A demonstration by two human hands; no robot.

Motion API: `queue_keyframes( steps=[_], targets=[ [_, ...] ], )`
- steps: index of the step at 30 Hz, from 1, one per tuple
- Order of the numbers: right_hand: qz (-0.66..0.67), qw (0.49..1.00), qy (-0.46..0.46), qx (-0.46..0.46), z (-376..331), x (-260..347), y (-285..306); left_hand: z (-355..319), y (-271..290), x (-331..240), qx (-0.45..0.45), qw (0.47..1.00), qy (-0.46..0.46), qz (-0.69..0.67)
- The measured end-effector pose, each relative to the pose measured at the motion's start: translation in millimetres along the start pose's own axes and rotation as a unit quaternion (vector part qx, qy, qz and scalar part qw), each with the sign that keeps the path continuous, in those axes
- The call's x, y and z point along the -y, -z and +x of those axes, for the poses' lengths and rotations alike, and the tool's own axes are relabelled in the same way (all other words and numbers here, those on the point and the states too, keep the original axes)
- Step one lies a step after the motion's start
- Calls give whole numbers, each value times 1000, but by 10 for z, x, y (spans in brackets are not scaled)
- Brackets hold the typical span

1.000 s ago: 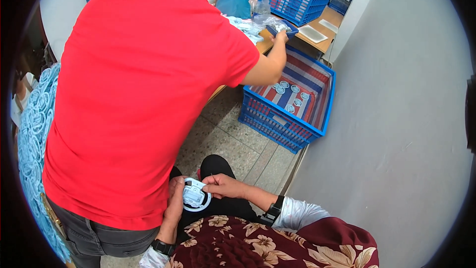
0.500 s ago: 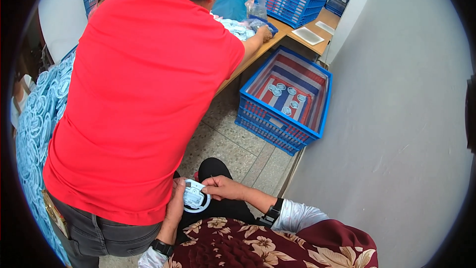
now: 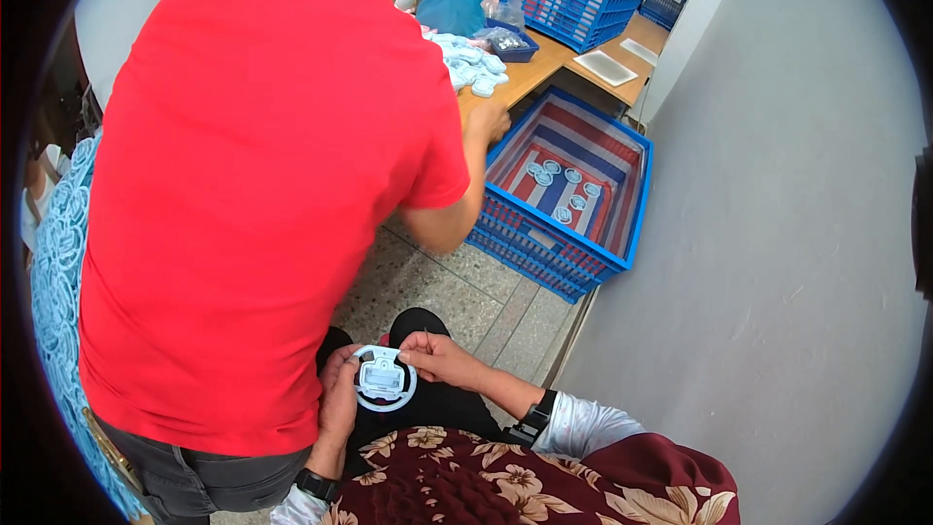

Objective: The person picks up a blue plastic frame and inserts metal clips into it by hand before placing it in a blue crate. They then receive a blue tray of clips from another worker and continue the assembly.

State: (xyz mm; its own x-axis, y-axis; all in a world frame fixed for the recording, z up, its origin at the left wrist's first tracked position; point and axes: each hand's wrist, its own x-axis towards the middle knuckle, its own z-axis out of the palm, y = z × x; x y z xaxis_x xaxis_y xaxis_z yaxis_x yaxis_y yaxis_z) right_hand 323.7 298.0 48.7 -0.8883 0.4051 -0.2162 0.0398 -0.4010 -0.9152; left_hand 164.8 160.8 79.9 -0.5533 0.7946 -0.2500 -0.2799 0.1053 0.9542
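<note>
Below-left of the blue crate [image 3: 559, 258], left hand [image 3: 337, 394]: fingers curled around the pale wheel [image 3: 382, 379].
Wheel: held there, turned slightly since before.
Right hand [image 3: 439, 360]: rim pinched by closed fingertips.
Co-worker's hand [image 3: 492, 121]: withdrawn from tray [image 3: 521, 54] to crate's left.

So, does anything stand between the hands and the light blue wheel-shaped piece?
Nothing visible: the left hand holds the light blue wheel-shaped piece at its left rim; the right hand is at its upper right. The co-worker's red shirt is close by, not between.
</note>
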Motion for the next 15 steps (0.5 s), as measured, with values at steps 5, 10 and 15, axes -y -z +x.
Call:
queue_keyframes(
  steps=[5, 10, 15],
  targets=[
    [17, 999, -28, 12, 11, 74, -27, -27, 163, 90, 14, 1000, 10, -2],
    [-15, 998, -41, 44, 106, 56, -45, -114, 156, -78, 51, 997, 40, 37],
    [-147, 987, -15, 60, 172, 16, -41, -161, 298, 6, 108, 984, 101, 98]
  ],
)
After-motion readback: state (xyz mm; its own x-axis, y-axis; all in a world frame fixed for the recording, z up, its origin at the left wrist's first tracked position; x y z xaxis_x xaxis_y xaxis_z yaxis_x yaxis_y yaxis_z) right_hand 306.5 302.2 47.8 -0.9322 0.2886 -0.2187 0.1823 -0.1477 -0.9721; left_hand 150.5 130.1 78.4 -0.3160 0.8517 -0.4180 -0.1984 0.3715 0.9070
